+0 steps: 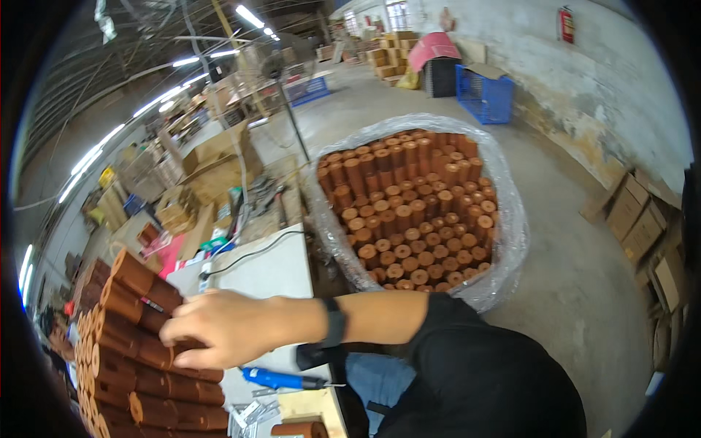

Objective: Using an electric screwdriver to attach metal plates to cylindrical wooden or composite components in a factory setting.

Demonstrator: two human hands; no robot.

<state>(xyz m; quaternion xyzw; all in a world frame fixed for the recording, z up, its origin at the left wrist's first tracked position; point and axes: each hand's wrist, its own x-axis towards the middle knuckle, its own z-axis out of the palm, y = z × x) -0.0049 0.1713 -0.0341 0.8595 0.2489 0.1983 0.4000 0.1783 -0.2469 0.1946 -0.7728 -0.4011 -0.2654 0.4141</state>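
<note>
My right hand (226,328), with a dark band on its wrist, reaches left over the white table (281,266). Its fingers and thumb are bent round the near end of a reddish-brown cylinder in a tall stack (135,336); the fingers partly hide that piece. The stacked cylinders lie on their sides, and several show a hole in the end. Below the hand lies a blue electric screwdriver (281,379), and beside it are metal plates (255,415). Another brown cylinder (301,429) is at the bottom edge by a pale wooden board (314,405). My left hand is out of view.
A large bin lined with clear plastic (511,233) stands on the floor, packed with upright brown cylinders (416,212). A black cable (255,252) crosses the table. Cardboard boxes (219,164) are behind it; flattened cartons (642,215) lean by the right wall, near a blue crate (485,95).
</note>
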